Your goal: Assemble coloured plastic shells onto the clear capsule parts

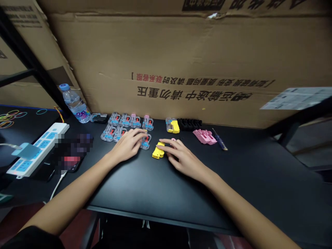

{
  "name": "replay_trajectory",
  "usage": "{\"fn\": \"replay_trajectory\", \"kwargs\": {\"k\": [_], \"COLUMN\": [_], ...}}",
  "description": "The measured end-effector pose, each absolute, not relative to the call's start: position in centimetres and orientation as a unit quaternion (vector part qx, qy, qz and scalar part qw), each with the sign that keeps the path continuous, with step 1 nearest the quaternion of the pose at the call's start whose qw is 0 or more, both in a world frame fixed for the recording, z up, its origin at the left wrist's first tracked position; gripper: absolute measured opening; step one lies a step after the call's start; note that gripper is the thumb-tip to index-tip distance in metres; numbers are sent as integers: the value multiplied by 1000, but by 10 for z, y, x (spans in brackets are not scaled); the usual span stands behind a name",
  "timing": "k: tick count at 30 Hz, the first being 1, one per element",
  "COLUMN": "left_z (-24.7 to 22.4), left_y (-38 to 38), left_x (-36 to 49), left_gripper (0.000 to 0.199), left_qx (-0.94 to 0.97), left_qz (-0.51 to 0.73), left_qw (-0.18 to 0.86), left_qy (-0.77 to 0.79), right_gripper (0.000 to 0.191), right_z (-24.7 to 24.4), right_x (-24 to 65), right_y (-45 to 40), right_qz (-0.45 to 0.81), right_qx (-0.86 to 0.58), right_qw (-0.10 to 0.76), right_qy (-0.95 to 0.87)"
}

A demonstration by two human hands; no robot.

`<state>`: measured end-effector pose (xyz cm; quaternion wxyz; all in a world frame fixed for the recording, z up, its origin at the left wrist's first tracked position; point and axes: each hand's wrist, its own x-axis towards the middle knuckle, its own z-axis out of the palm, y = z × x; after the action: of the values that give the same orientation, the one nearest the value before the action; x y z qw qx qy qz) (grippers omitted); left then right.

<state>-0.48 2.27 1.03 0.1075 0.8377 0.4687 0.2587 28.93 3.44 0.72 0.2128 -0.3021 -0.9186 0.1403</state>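
Observation:
My left hand [129, 143] rests over the front row of clear plastic units, its fingers loosely bent and apart. Its fingertips lie at the top of a clear unit [145, 142] with red and blue parts, and the hand partly covers the units beside it. My right hand [181, 157] has its fingers stretched out and spread, the tips on or just above some yellow plastic parts [158, 151] on the table. Contact there is hard to judge. Close behind the right fingers lies a small pink piece [173, 141], partly hidden.
Behind stand more clear units [125, 120], a clear-and-yellow unit [172, 125], black parts [190, 124] and pink parts [204, 136]. A screwdriver [220, 139] lies right. Leftward are a water bottle [75, 103], a power strip [38, 148] and a phone [80, 152]. Cardboard [166, 55] walls the back.

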Motion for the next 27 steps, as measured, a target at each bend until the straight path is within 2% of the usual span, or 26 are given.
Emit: {"fn": "replay_trajectory", "kwargs": {"k": [4,8,14,20,24,27], "left_z": [18,24,19,13,14,16], "left_y": [18,16,25,27,26,24], "left_x": [-3,-4,-14,-15,-13,-11], "left_gripper": [27,30,63,66,92,94], "left_qx": [830,841,864,877,874,874], "left_qz": [257,247,230,195,196,195], "left_qw": [106,65,42,39,35,41], "left_qy": [483,477,446,437,443,442], "right_gripper": [38,32,27,26,27,35], "right_z": [15,18,14,15,21,24], "right_x": [284,283,287,289,290,288], "right_y": [33,35,37,38,39,37], "right_qz": [124,124,161,212,246,306], "right_qx": [-310,-313,-305,-332,-369,-410], "right_qw": [202,217,231,265,324,332], "right_qy": [-921,-916,-910,-880,-835,-792]}}
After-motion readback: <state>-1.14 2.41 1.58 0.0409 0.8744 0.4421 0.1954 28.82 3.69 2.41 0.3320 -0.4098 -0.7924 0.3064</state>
